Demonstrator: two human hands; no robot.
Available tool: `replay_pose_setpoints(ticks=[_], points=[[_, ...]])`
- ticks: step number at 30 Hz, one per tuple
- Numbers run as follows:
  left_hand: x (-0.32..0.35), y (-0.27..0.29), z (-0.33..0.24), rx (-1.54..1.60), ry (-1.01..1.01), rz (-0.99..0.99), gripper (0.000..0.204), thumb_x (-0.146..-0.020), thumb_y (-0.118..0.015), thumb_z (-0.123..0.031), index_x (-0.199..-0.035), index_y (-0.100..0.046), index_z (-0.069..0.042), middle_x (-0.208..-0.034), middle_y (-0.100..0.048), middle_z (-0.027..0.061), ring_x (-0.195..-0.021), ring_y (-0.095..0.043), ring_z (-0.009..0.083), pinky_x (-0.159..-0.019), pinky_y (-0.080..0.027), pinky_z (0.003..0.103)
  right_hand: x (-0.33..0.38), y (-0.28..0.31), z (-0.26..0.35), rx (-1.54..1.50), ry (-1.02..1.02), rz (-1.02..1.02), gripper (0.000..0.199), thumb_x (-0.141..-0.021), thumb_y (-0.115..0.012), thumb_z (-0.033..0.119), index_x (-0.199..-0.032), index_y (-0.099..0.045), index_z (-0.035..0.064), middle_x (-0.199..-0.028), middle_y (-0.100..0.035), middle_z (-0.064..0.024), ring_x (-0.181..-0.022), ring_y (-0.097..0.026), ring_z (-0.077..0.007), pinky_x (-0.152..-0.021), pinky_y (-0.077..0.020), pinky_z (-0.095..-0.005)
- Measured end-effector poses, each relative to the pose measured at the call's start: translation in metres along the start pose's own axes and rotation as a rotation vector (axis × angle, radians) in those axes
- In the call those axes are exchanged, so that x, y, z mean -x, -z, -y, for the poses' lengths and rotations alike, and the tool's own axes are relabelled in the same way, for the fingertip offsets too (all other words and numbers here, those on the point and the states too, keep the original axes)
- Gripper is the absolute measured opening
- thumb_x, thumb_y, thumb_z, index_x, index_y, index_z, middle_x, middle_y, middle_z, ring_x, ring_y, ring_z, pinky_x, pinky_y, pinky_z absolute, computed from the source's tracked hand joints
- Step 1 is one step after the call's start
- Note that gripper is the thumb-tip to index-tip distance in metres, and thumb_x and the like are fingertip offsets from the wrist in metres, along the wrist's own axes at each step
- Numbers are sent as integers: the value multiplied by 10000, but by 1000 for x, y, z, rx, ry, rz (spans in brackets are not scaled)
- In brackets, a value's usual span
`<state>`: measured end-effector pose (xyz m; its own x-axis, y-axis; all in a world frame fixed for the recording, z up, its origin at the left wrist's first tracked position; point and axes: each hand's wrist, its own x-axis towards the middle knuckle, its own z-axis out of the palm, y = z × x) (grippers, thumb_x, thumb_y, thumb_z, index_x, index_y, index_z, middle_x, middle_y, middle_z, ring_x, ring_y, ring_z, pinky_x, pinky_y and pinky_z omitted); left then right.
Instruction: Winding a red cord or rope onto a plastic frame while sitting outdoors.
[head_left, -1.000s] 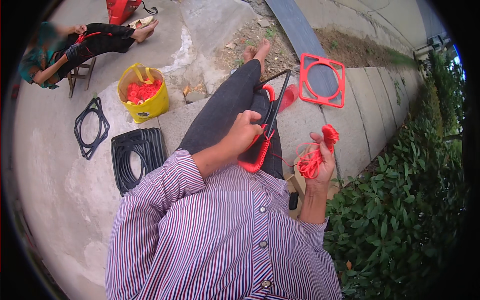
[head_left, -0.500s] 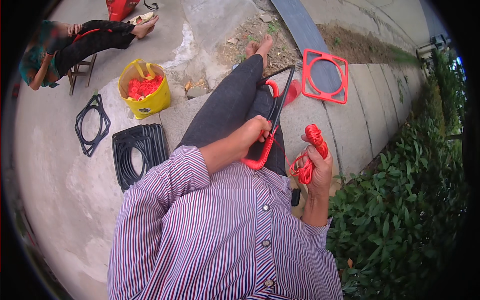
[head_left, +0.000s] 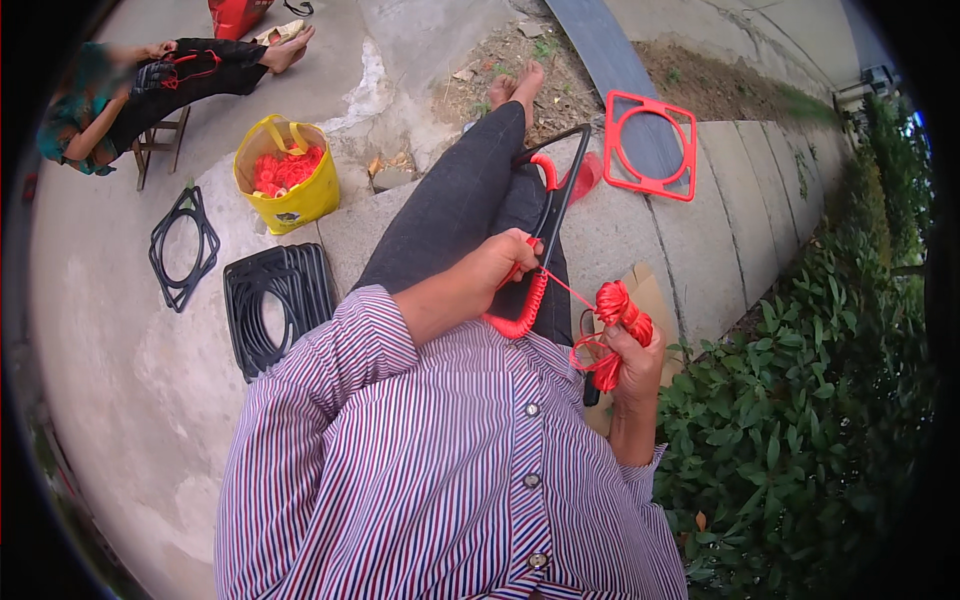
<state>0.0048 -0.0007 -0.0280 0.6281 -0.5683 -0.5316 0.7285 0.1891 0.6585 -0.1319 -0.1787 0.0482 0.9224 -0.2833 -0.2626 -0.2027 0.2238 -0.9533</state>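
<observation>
Over my lap a black square frame [head_left: 574, 172] with an inner ring stands tilted, and red cord wraps [head_left: 522, 322] cover part of the ring. My left hand [head_left: 505, 262] is closed on the frame at the edge of the wrapping; its fingertips are partly hidden. To the right, my right hand [head_left: 637, 362] grips a bundle of red cord [head_left: 622, 308], with loose loops hanging beside the thumb. A single strand runs taut from the bundle to the frame near my left hand.
A red frame [head_left: 689, 150] lies at the far right. On the left are a yellow bag [head_left: 312, 202] of red cord, a stack of black frames [head_left: 238, 318] and a single black frame [head_left: 157, 250]. Another person [head_left: 85, 125] sits beyond. Bushes [head_left: 780, 440] line the right.
The cord bundle has tipped toward the left, with my right hand slightly lower. The strand to the frame has gone from slack to taut. My left hand stays at the frame.
</observation>
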Motion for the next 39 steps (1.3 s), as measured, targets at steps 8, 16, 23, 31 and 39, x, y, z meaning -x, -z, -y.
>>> replay_pose_setpoints(ticks=[8, 16, 23, 31, 39], points=[[-3, 6, 9, 87, -34, 52, 228, -657, -562, -2, -873, -547, -76, -767, -510, -9, -692, -434, 104, -639, -354, 234, 4, 11, -17, -66, -41, 36, 200, -830, -645, 30, -1013, -638, -51, -786, -624, -13, -622, -544, -66, -587, -434, -210], [-5, 6, 9, 38, -15, 64, 260, -686, -557, 21, -934, -536, -56, -812, -520, 7, -750, -473, 113, -713, -381, 232, 2, 23, -30, 0, -53, 9, 215, -846, -644, 39, -1045, -629, -41, -746, -592, 12, -613, -521, -54, -559, -409, -202], [26, 5, -8, -444, -463, -185, 332, -769, -600, -66, -1095, -559, -15, -1007, -535, 68, -1024, -502, 177, -950, -377, 280, -33, 37, -39, -344, -64, -3, 346, -953, -505, 238, -1164, -523, -36, -651, -538, -45, -508, -502, -132, -495, -426, -264], [75, -44, -41, -348, -397, 422, 302, -905, -608, -205, -1153, -585, -33, -1096, -582, 81, -1063, -528, 201, -931, -426, 317, -13, -38, -30, -531, -161, 479, 554, -880, -573, 436, -1114, -509, -62, -716, -591, -139, -507, -526, -191, -474, -414, -277], [69, 12, -104, -390, -865, 119, 319, -829, -647, -38, -1146, -610, -50, -986, -600, 74, -896, -617, 192, -826, -510, 352, -74, 16, -27, -526, -90, 426, 413, -900, -604, 264, -1158, -567, -57, -748, -579, -72, -480, -383, -60, -432, -278, -200]])
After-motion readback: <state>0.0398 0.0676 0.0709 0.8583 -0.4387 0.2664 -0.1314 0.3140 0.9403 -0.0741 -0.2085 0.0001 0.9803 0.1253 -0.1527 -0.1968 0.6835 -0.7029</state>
